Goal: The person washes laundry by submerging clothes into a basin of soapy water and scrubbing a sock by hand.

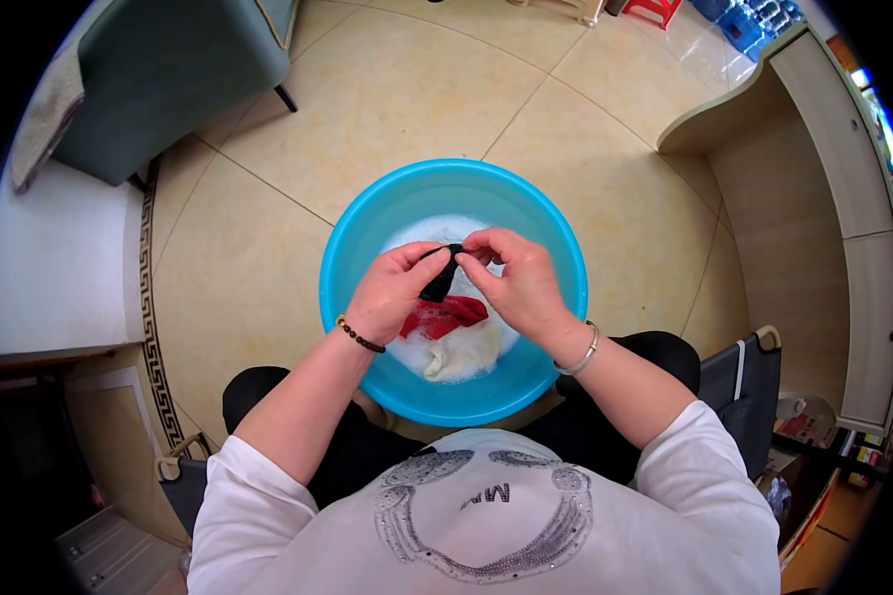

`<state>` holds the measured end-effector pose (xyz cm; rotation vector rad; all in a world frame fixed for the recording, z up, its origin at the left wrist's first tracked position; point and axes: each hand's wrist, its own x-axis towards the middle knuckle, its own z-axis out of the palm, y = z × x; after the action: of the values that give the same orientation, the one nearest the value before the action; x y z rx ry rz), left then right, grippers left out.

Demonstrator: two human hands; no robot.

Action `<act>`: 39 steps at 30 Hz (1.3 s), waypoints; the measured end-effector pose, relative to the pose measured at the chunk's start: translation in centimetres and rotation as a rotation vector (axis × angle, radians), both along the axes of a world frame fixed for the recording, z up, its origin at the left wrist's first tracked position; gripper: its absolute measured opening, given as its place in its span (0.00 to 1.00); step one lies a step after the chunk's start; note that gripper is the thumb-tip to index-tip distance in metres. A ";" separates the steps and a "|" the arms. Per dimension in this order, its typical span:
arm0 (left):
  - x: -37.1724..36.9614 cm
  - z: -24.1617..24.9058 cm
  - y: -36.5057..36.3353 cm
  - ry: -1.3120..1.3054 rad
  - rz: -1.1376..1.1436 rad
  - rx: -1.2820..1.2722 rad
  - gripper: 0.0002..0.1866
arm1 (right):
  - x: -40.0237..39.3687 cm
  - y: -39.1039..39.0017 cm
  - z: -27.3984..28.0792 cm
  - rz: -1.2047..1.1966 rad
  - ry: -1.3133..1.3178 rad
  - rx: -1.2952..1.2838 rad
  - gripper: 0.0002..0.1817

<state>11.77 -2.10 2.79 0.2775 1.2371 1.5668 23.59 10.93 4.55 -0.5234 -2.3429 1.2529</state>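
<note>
A small black cloth (439,286) hangs from my two hands above a blue basin (367,223). My left hand (399,288) pinches its upper left edge between thumb and fingers. On the other side, my right hand (514,281) grips the upper right edge in the same way. Beneath the black cloth, a red cloth (448,317) lies wet among white suds (437,230). Closer to me, a pale cream cloth (463,353) is bunched up in the soapy water.
The basin stands on beige floor tiles (417,89) between my knees. To the right is a wooden counter (794,188); at the upper left, a grey-green armchair (169,79). Blue water bottles (747,28) and a red stool (655,10) are at the far right.
</note>
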 end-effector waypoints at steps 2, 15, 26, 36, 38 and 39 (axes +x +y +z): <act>0.4 0.7 0.1 0.171 0.016 -0.063 0.13 | 0.1 0.1 -0.3 0.009 -0.013 0.023 0.04; 0.6 0.8 0.0 -0.025 0.017 0.030 0.14 | -0.1 1.8 -0.4 -0.129 -0.042 -0.155 0.05; 0.9 0.9 0.1 0.238 0.017 -0.063 0.13 | 0.2 0.3 0.4 0.047 0.057 0.372 0.03; 0.9 0.8 -0.2 0.256 0.016 0.034 0.13 | -0.1 1.8 0.0 -0.102 -0.079 0.149 0.05; 0.4 1.1 -0.3 0.006 0.031 0.073 0.13 | -0.2 2.5 -0.3 -0.141 -0.137 0.016 0.06; 0.2 1.1 -0.3 0.008 0.031 0.075 0.13 | -0.3 2.6 -0.6 -0.099 -0.100 -0.113 0.06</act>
<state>11.99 -2.39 3.89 0.3139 1.1958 1.6423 23.33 13.53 3.93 -0.7464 -2.3047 1.3472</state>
